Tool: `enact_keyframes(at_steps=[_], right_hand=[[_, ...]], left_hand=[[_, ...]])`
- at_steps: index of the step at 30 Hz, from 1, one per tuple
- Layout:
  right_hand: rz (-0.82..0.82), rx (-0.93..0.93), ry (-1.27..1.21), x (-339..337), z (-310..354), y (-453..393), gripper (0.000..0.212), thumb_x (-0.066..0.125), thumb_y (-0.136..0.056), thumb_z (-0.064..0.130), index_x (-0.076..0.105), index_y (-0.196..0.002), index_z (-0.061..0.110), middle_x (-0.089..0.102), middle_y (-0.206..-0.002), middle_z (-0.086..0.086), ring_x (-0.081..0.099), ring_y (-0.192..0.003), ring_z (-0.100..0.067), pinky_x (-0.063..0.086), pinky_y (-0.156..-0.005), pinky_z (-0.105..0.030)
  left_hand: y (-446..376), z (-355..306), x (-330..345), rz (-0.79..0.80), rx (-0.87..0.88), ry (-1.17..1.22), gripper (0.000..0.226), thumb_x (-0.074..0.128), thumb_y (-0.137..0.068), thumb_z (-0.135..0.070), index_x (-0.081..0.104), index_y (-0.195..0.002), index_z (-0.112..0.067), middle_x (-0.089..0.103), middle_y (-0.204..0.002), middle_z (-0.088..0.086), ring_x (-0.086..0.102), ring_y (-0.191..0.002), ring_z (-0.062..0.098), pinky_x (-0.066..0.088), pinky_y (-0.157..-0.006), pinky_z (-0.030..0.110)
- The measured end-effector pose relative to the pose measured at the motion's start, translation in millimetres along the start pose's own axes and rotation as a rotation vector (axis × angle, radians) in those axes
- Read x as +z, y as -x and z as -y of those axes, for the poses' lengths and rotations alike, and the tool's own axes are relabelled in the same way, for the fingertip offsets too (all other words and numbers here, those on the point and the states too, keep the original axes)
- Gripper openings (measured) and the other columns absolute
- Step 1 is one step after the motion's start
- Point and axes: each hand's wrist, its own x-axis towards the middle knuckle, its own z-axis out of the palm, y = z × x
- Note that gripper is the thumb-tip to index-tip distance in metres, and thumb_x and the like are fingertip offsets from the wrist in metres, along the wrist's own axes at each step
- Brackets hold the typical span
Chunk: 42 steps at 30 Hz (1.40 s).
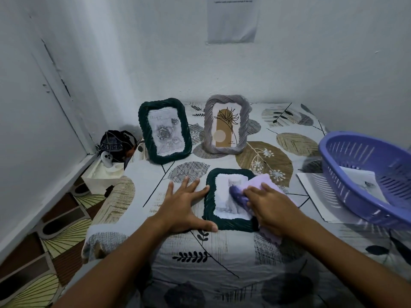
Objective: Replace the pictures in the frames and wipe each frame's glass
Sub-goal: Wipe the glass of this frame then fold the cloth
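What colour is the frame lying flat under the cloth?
Dark green frame, with a twisted rope-like border, clearest in the head view.

two upright frames point(165, 134) stand behind the flat frame point(230, 200); basket point(367, 174) right.

Flat frame point(210, 196): dark green, ribbed with a rope-like twist, slightly glossy.
Grey frame point(244, 121): the same twisted relief is seen, matt.
Cloth point(262, 182): soft lilac fabric, matt.
Basket point(347, 183): purple plastic, slotted, smooth.
Table cover point(222, 258): printed cloth, matt.
Sheet point(311, 187): white paper.
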Motion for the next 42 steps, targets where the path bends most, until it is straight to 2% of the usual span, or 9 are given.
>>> enact_keyframes(at_steps=[4,7,10,15,21,24,32,39,42], right_hand=[[0.012,0.089,-0.040,0,3,-35,0.049,0.049,-0.092,0.018,0.035,-0.137,0.003,0.044,-0.139,-0.015,0.040,-0.125,-0.028,0.031,-0.102,-0.032],[0.000,0.108,-0.155,6,10,-51,0.052,0.040,-0.097,0.016,0.025,-0.145,0.002,0.034,-0.148,-0.020,0.031,-0.137,-0.031,0.032,-0.106,-0.036],[0.012,0.061,-0.217,10,21,-43,0.052,0.031,-0.102,0.022,0.017,-0.151,0.009,0.022,-0.156,-0.018,0.022,-0.143,-0.031,0.027,-0.112,-0.038],[0.012,0.034,-0.184,10,25,-3,0.049,0.032,-0.100,0.017,0.023,-0.148,0.011,0.033,-0.152,-0.008,0.030,-0.137,-0.025,0.033,-0.105,-0.034],[0.000,0.106,-0.127,2,14,-30,0.056,0.042,-0.096,0.016,0.022,-0.147,0.003,0.040,-0.146,-0.013,0.036,-0.134,-0.027,0.016,-0.113,-0.030],[0.004,0.139,-0.147,4,11,-52,0.059,0.052,-0.092,0.017,0.027,-0.143,0.001,0.047,-0.139,-0.015,0.039,-0.129,-0.031,0.025,-0.106,-0.032],[-0.060,0.184,-0.180,15,32,-19,0.039,0.042,-0.094,0.016,0.037,-0.132,0.006,0.057,-0.122,-0.015,0.049,-0.107,-0.032,0.036,-0.080,-0.035],[-0.033,0.221,-0.141,8,23,-58,0.044,0.049,-0.092,0.015,0.037,-0.131,-0.001,0.058,-0.120,-0.016,0.052,-0.111,-0.033,0.022,-0.109,-0.043],[-0.035,0.257,-0.171,2,26,-60,0.033,0.043,-0.093,0.010,0.042,-0.124,-0.001,0.058,-0.118,-0.019,0.052,-0.109,-0.035,0.023,-0.107,-0.043]], left_hand=[[0,-1,-1,0.005,0.004,-0.004,0.126,0.041,-0.041,-0.099,0.016,-0.149,-0.041,0.000,-0.161,-0.006,-0.016,-0.146,0.015,-0.017,-0.114,0.053],[0,-1,-1,0.002,0.000,-0.004,0.126,0.040,-0.040,-0.099,0.016,-0.149,-0.041,0.001,-0.161,-0.006,-0.016,-0.146,0.015,-0.015,-0.115,0.054],[-1,0,0,-0.004,0.002,-0.014,0.125,0.039,-0.040,-0.100,0.016,-0.149,-0.041,0.001,-0.161,-0.006,-0.016,-0.146,0.015,-0.015,-0.115,0.053],[1,0,1,-0.016,0.007,-0.007,0.126,0.037,-0.040,-0.101,0.016,-0.149,-0.042,0.001,-0.161,-0.006,-0.015,-0.146,0.015,-0.015,-0.115,0.053],[0,0,0,-0.010,0.008,0.005,0.126,0.037,-0.039,-0.101,0.016,-0.149,-0.042,0.000,-0.161,-0.007,-0.017,-0.146,0.014,-0.016,-0.115,0.054],[1,-1,0,-0.008,0.002,0.001,0.127,0.037,-0.039,-0.101,0.016,-0.149,-0.042,0.001,-0.161,-0.007,-0.017,-0.146,0.014,-0.016,-0.114,0.053],[1,0,2,-0.026,0.000,-0.010,0.124,0.038,-0.041,-0.100,0.015,-0.149,-0.042,0.001,-0.161,-0.007,-0.015,-0.146,0.014,-0.015,-0.115,0.053],[1,0,2,-0.021,0.007,-0.019,0.125,0.037,-0.041,-0.101,0.016,-0.149,-0.041,0.001,-0.161,-0.007,-0.015,-0.146,0.015,-0.015,-0.115,0.053],[1,1,2,-0.026,0.005,-0.023,0.123,0.040,-0.043,-0.099,0.016,-0.150,-0.041,0.002,-0.161,-0.007,-0.014,-0.146,0.014,-0.016,-0.115,0.051]])
